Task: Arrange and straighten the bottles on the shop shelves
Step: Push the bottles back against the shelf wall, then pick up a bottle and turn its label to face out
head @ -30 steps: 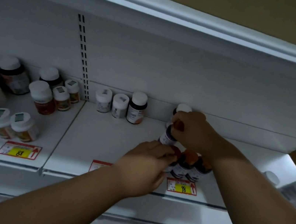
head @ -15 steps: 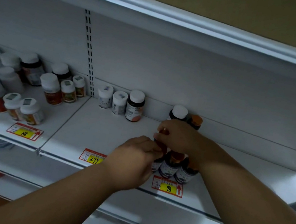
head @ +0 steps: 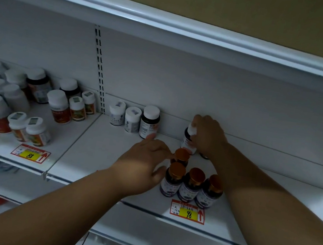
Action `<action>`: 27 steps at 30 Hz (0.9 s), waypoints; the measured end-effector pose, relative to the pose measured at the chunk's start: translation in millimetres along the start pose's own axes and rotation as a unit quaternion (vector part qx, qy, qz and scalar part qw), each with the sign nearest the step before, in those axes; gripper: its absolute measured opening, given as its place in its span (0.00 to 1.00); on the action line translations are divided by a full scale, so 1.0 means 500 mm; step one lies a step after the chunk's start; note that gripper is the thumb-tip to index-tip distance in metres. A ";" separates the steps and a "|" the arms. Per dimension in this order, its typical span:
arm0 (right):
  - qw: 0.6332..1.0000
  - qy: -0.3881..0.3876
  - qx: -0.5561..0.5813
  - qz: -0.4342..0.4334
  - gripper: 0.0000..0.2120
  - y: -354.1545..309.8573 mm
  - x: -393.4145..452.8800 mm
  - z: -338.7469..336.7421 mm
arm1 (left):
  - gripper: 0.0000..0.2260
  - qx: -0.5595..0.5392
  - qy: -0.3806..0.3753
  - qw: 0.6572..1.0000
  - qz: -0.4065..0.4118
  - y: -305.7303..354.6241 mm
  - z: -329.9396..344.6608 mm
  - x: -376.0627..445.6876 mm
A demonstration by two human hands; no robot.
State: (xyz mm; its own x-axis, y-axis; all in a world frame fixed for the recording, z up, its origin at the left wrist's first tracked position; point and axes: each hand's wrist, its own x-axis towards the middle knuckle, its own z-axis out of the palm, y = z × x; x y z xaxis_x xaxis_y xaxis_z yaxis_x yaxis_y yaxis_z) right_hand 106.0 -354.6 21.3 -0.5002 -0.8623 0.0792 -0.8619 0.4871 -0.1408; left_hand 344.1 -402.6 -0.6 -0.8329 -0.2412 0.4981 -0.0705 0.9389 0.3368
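White shelf [head: 108,156], dim light. Right hand [head: 209,138] at 1 o'clock from centre, fingers curled round a white-capped dark bottle [head: 189,139] standing upright by the back panel. Left hand [head: 145,166] just at 9 o'clock of the orange-capped cluster; fingertip touches the rear orange-capped bottle [head: 181,156], thumb against the front-left bottle [head: 172,179]. Front row of three sits behind the yellow "98" price tag [head: 187,212]. Three white-capped bottles [head: 133,119] stand well apart at 10 o'clock.
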 end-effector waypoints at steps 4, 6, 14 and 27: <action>0.990 -0.004 0.137 0.032 0.23 0.012 0.002 -0.012 | 0.17 -0.015 -0.002 0.999 -0.048 -0.016 -0.007 0.001; 0.982 0.025 0.185 0.026 0.24 0.009 -0.002 -0.027 | 0.19 -0.023 0.003 0.996 -0.087 -0.025 -0.013 0.002; 0.945 0.045 0.303 -0.111 0.20 -0.164 -0.026 -0.114 | 0.29 -0.037 0.089 0.965 -0.244 -0.065 -0.067 -0.030; 0.956 -0.037 0.255 -0.138 0.25 -0.464 -0.038 0.062 | 0.29 -0.015 -0.023 0.971 -0.237 -0.273 -0.142 -0.203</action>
State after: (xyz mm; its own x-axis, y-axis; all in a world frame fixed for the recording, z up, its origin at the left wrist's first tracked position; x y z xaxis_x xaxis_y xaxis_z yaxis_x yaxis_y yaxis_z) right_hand 318.0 -455.5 21.7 -0.2369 -0.9647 0.1153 -0.7985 0.1257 -0.5887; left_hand 477.3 -523.5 -40.4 -0.7352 -0.6320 0.2451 -0.4362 0.7179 0.5426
